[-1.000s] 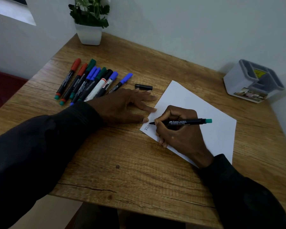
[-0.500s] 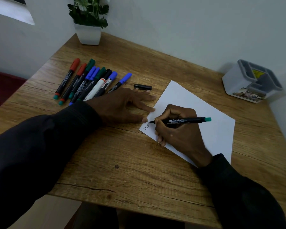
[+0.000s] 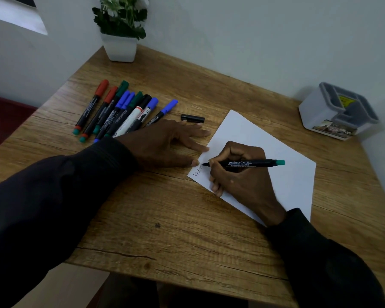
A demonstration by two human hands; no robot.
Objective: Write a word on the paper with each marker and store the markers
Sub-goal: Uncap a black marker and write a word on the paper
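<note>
A white sheet of paper point(image 3: 276, 152) lies on the wooden table point(image 3: 176, 218), with handwriting at its near-left corner. My right hand point(image 3: 242, 181) grips a black marker point(image 3: 253, 163) with a green end, its tip touching the paper beside the written letters. My left hand point(image 3: 165, 145) lies flat on the table, fingers spread, fingertips at the paper's left edge. The marker's black cap point(image 3: 192, 118) lies loose just beyond my left hand. Several capped markers point(image 3: 120, 110) in red, green, blue and black lie in a row at the left.
A grey and white storage caddy point(image 3: 338, 112) with compartments stands at the far right against the wall. A potted plant point(image 3: 120, 34) in a white pot sits at the table's far corner. The table's near edge runs below my forearms.
The marker tip has crept slightly along the paper and the written word has grown by a letter or two. My left hand has stayed in place.
</note>
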